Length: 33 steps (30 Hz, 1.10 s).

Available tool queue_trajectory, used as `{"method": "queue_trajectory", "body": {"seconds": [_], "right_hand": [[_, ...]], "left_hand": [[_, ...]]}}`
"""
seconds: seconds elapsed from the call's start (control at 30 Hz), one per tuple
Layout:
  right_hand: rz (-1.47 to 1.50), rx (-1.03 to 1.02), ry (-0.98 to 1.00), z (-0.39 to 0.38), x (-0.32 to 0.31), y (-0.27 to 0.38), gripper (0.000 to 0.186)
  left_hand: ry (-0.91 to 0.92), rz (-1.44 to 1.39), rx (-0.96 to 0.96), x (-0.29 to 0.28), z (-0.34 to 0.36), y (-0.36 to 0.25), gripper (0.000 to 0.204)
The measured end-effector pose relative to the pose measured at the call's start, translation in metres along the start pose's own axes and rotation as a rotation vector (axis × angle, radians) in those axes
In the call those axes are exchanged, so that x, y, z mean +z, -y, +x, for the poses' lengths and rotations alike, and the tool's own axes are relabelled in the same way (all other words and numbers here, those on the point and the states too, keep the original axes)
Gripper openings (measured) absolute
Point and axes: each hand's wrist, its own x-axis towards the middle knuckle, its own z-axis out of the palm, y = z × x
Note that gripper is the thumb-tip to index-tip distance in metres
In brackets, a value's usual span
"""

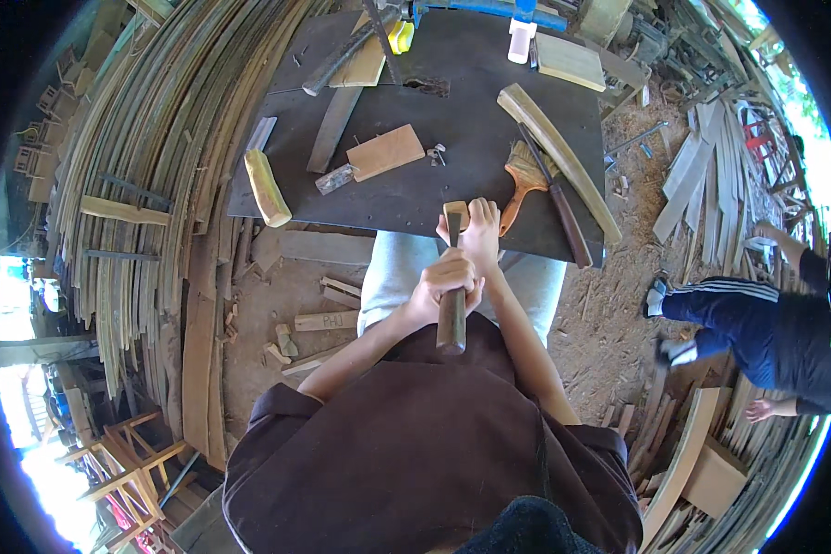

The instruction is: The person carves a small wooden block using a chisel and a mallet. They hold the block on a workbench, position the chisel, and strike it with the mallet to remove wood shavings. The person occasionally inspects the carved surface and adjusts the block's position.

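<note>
My left hand is closed around a wooden-handled tool, whose thick handle points back toward my chest. Just beyond it, at the table's near edge, my right hand is closed at the tool's far, tan end. My fingers hide much of that end, so its exact kind is unclear. Right of my right hand lies a brush with an orange handle. A long dark-handled tool rests beside the brush, along a curved wooden strip.
On the dark table lie a flat wooden block, a pale wood piece, a hammer and a bottle. Stacked boards line the left. Another person is at the right. Wood scraps litter the floor.
</note>
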Motion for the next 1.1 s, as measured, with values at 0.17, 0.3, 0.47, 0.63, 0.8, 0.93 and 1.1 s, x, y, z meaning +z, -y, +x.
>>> {"method": "queue_trajectory", "body": {"seconds": [0.17,0.3,0.47,0.63,0.8,0.93,1.1], "right_hand": [[0.004,0.012,0.003,0.000,-0.001,0.001,0.044],[0.018,0.018,0.048,-0.001,-0.004,0.002,0.042],[-0.002,0.009,0.014,0.000,-0.003,0.002,0.040],[0.020,0.068,0.123,-0.002,-0.009,0.001,0.032],[0.143,0.064,-0.078,0.008,-0.013,0.013,0.042],[0.264,0.063,-0.020,0.011,-0.021,0.009,0.042],[0.286,-0.030,0.057,0.009,-0.020,0.005,0.040]], "left_hand": [[-0.002,0.029,0.010,0.000,0.000,0.002,0.029],[-0.031,0.052,-0.015,-0.001,0.005,0.007,0.029],[0.008,0.009,-0.021,0.000,0.000,0.001,0.029],[-0.139,0.077,-0.054,-0.003,0.012,0.023,0.028],[-0.208,0.085,-0.012,-0.028,0.017,0.009,0.034],[-0.230,0.095,-0.045,-0.038,0.006,0.000,0.032],[-0.197,0.089,-0.053,-0.038,-0.001,-0.007,0.032]]}}
